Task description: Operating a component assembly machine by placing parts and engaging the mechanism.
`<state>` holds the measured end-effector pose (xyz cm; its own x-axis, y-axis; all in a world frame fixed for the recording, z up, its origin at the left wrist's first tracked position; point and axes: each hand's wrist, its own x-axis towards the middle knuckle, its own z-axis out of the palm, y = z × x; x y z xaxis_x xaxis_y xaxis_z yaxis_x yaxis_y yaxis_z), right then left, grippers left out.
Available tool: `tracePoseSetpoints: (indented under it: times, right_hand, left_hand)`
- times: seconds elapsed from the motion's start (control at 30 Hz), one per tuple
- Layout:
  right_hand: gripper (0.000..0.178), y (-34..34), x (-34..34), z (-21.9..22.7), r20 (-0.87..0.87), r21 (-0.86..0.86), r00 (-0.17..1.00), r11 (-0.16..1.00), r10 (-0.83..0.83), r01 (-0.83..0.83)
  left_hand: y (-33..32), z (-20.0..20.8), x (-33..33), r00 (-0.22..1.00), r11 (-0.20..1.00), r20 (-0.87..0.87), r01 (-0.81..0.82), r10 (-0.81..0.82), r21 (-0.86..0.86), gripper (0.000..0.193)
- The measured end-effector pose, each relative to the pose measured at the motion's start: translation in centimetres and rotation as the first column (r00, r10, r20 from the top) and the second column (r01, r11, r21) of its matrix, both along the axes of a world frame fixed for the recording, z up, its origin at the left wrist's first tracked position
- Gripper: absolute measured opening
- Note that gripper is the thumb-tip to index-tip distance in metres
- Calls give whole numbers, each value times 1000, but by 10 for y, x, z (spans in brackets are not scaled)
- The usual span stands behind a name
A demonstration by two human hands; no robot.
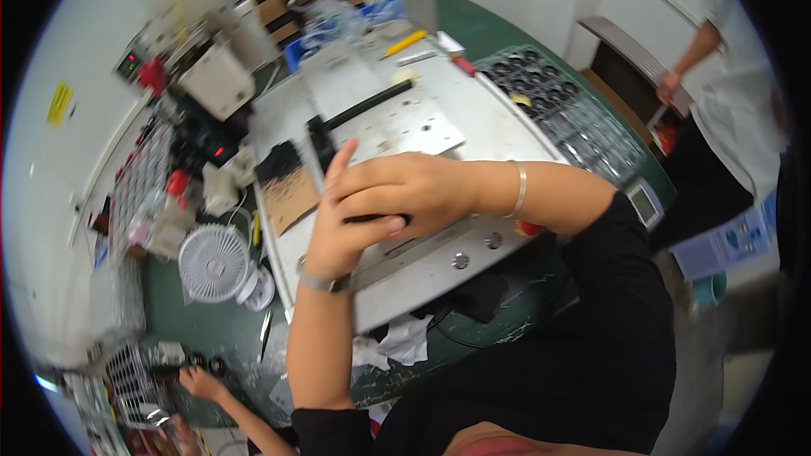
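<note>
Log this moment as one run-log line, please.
left hand: under right, on plate | right hand: over left, pinching small black part | fan left of plate | tray right

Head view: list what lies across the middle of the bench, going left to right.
White desk fan → left hand → right hand, laid over the left → silver bangle → small grey screen device.
</note>
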<state>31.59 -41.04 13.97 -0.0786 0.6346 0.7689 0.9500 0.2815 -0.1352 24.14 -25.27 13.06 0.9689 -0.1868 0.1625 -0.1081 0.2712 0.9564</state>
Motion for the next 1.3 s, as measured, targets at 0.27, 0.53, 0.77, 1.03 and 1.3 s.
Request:
tracePoseSetpoints:
  times: [0.27, 0.53, 0.77, 1.03, 1.3]
  right_hand:
    - [46, 2, 1, 5, -13, -28, 1000, 999, -27, 27]
    - [48, -1, 77, 61, 20, -672, 583, 421, -812, 609]
    - [63, 31, 95, 57, 349, -791, 565, 88, -748, 605]
    - [72, 30, 97, 72, 358, -747, 554, 126, -752, 653]
    - [52, 20, 37, 86, 227, -693, 687, 381, -690, 612]
  left_hand:
    - [10, -15, 9, 997, 983, 32, 79, -74, -166, 98]
    - [16, -3, 20, 875, 887, 249, -329, 416, -324, 33]
    - [24, -7, 22, 873, 858, 115, -429, 474, -282, 24]
    - [25, -8, 28, 864, 847, 57, -475, 500, -237, 13]
    - [23, -23, 39, 872, 874, 129, -445, 473, -195, 15]
